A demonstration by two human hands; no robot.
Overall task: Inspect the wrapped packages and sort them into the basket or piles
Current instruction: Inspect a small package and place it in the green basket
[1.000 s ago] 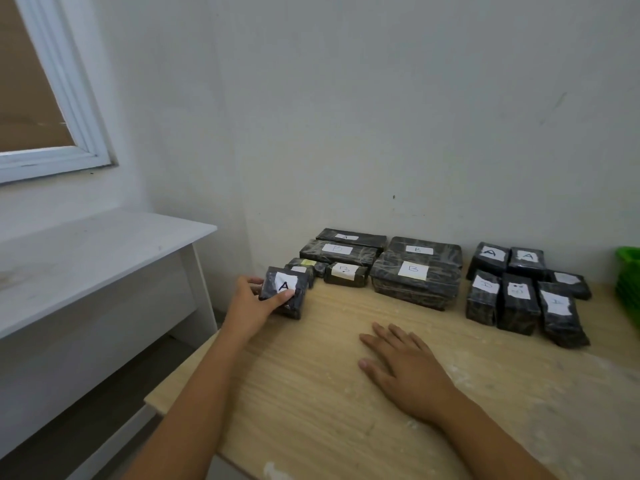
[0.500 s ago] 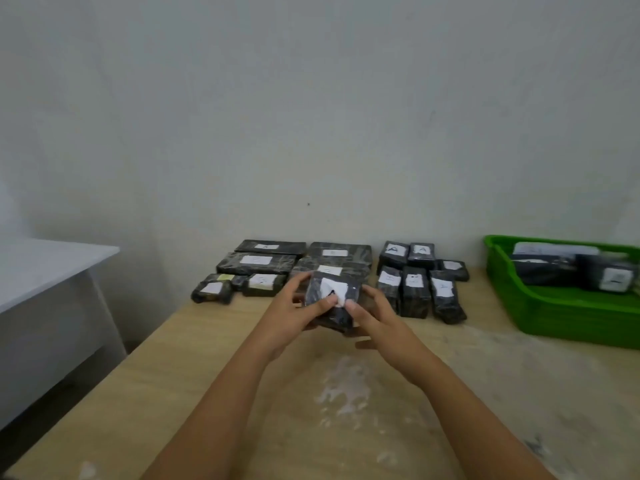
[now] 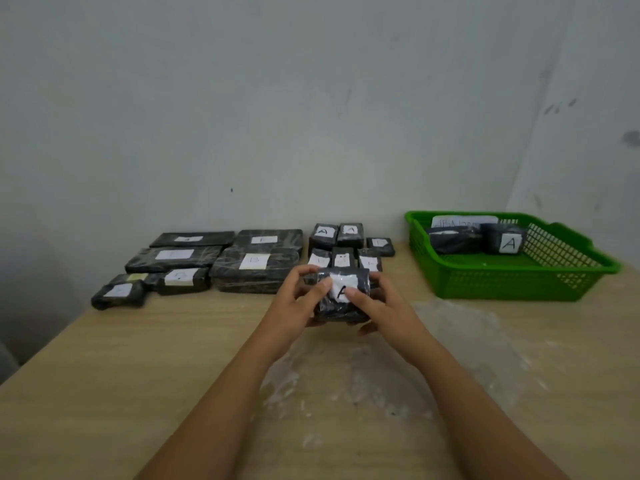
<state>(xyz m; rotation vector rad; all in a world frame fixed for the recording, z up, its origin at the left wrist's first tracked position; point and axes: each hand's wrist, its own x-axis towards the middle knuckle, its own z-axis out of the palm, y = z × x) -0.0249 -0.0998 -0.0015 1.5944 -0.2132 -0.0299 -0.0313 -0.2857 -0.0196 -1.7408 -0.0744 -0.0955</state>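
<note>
A small black wrapped package (image 3: 341,296) with a white label marked "A" is held above the table's middle by both hands. My left hand (image 3: 294,303) grips its left side, thumb on top. My right hand (image 3: 381,306) grips its right side, thumb on the label. Behind it stands a pile of small black packages (image 3: 346,244), some marked "A". Left of that lie larger flat black packages (image 3: 256,265), one marked "B". A green basket (image 3: 519,275) at the right holds two black packages, one marked "A" (image 3: 505,239), and a white sheet.
The wooden table (image 3: 138,375) runs up to a white wall at the back. White dusty smears mark its middle. Several small packages (image 3: 119,292) lie near the table's left edge. The basket stands close to the right corner of the wall.
My left hand carried the "A" package from the left end of the table to the middle. My right hand rose from the tabletop and took hold of it too. The view swung right.
</note>
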